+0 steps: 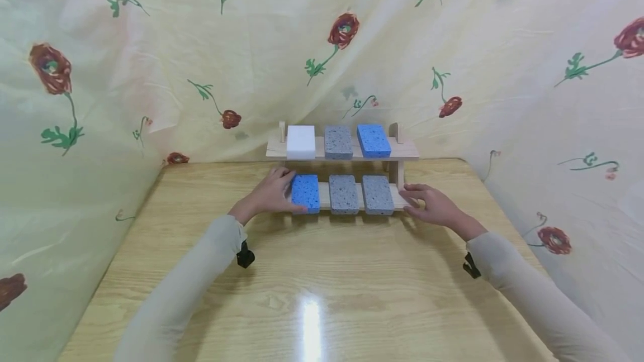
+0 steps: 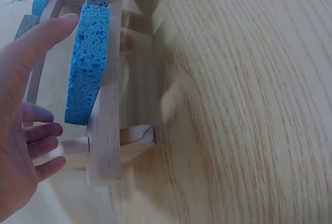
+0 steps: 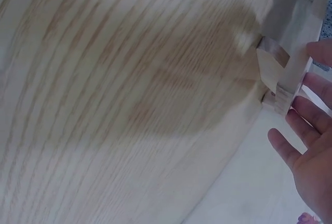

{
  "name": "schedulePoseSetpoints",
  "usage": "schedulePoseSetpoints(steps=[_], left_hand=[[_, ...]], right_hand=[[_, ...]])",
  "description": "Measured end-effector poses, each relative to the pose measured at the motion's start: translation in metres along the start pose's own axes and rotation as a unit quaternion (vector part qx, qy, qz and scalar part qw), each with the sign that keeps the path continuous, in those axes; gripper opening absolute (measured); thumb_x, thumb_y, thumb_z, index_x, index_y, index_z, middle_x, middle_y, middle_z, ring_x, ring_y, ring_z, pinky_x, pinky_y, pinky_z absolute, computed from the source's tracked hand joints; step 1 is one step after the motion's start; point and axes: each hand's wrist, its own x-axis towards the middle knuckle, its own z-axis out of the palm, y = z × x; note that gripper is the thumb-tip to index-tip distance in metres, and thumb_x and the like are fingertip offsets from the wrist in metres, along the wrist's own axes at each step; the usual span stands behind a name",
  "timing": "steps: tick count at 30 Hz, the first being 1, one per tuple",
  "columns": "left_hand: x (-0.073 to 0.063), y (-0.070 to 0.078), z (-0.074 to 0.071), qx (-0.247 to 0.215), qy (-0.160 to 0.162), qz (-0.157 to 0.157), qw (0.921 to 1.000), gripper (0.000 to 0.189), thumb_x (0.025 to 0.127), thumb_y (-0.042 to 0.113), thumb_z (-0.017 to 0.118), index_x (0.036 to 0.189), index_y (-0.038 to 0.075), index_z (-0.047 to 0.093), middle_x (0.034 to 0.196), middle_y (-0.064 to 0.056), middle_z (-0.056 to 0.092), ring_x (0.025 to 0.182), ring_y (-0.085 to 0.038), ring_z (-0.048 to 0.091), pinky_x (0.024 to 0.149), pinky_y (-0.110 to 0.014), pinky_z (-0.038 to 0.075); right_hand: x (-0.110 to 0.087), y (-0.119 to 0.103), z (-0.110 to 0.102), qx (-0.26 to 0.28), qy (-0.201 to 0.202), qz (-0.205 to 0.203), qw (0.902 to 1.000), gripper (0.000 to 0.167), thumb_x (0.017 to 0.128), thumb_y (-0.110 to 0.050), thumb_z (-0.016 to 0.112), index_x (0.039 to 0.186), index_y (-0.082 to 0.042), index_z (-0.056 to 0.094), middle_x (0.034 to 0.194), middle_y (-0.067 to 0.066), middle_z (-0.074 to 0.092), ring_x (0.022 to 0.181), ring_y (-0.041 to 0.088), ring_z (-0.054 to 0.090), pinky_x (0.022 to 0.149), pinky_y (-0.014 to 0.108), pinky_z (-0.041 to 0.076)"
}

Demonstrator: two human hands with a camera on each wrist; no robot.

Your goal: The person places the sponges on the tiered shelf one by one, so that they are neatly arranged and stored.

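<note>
A small two-tier wooden rack (image 1: pixel 397 172) bears rectangular sponges. On its lower board sit a blue sponge (image 1: pixel 305 193) at the left and two grey sponges (image 1: pixel 344 194), tilted toward the front. My left hand (image 1: pixel 271 191) is at the rack's left end, thumb stretched along the blue sponge's front, the other fingers loosely bent by the board's end in the left wrist view. At the right end, my right hand (image 1: pixel 432 205) has its fingers spread about the lower board, thumb tip at the board's edge in the right wrist view.
The upper board (image 1: pixel 322 149) carries a white block (image 1: pixel 301 142), a grey sponge (image 1: pixel 338 142) and another blue sponge (image 1: pixel 374 140). The rack stands near the back of a wood-grain table (image 1: pixel 271 295). Flowered cloth (image 1: pixel 282 43) hangs behind and along both sides.
</note>
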Motion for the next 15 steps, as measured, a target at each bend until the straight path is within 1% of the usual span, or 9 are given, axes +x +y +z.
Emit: schedulePoseSetpoints(steps=[3,8,12,15], left_hand=[[-0.003,0.0,-0.001,-0.003,0.006,0.0,1.0,0.115,0.077,0.067,0.078,0.159,0.003,0.03,0.162,-0.022,0.031,0.151,-0.041,0.027,0.119,-0.061,0.034],[-0.009,-0.001,-0.003,-0.002,0.018,0.003,0.9998,0.11,0.08,0.066,0.076,0.159,0.003,0.032,0.162,-0.022,0.032,0.15,-0.04,0.028,0.119,-0.061,0.033],[-0.013,-0.004,-0.004,0.006,0.037,0.002,0.9993,0.104,0.081,0.064,0.075,0.158,0.005,0.037,0.159,-0.021,0.037,0.147,-0.04,0.033,0.118,-0.061,0.035],[-0.015,-0.005,-0.006,0.012,0.05,-0.002,0.9987,0.098,0.083,0.062,0.074,0.156,0.007,0.04,0.157,-0.02,0.042,0.145,-0.039,0.037,0.116,-0.06,0.037]], right_hand=[[0.0,0.0,-0.002,0.006,-0.005,0.001,1.0,0.047,0.096,-0.016,0.069,0.136,0.006,0.061,0.142,0.033,0.055,0.132,0.053,0.05,0.105,0.066,0.045],[0.002,0.0,-0.003,0.021,-0.016,0.008,0.9996,0.046,0.096,-0.017,0.069,0.136,0.006,0.061,0.143,0.033,0.054,0.131,0.054,0.051,0.1,0.065,0.047],[0.005,0.002,-0.006,0.026,-0.036,0.018,0.9988,0.048,0.097,-0.019,0.068,0.138,0.005,0.06,0.145,0.033,0.051,0.132,0.055,0.049,0.102,0.065,0.046],[0.008,0.003,-0.009,0.02,-0.046,0.023,0.9985,0.047,0.098,-0.02,0.067,0.138,0.004,0.06,0.144,0.033,0.053,0.132,0.054,0.049,0.105,0.066,0.044]])
